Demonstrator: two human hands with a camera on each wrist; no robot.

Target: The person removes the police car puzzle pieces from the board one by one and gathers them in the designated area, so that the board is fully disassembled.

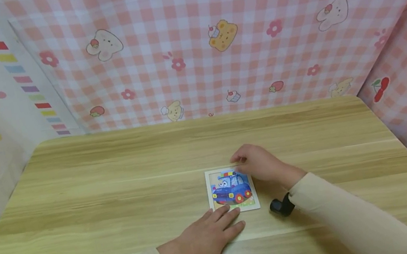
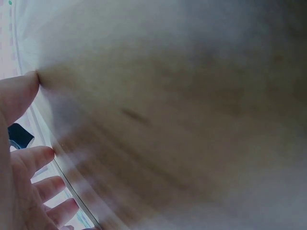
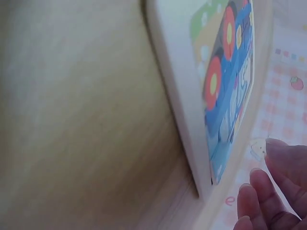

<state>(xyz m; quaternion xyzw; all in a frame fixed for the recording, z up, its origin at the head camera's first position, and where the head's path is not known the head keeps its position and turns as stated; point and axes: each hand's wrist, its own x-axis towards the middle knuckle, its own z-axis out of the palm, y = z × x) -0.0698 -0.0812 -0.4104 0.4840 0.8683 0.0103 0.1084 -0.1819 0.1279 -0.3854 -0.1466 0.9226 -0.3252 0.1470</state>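
Note:
A small square picture puzzle (image 1: 231, 192) in a white frame (image 1: 210, 198) lies flat on the wooden table, showing a blue cartoon car with red wheels. Bare tan backing is visible inside its upper left. My left hand (image 1: 207, 242) lies palm down with spread fingers, the fingertips at the frame's near edge. Over the far right corner hovers my right hand (image 1: 261, 163), its fingers loosely bent. In the right wrist view those fingers (image 3: 261, 196) appear apart from the puzzle, and no object shows between them.
The wood-grain table (image 1: 98, 200) extends around the puzzle on all sides. Behind it hangs a pink checked cloth (image 1: 189, 47), with more cloth at left and right. A black wrist device (image 1: 281, 206) sits below the right cuff, just above or on the table.

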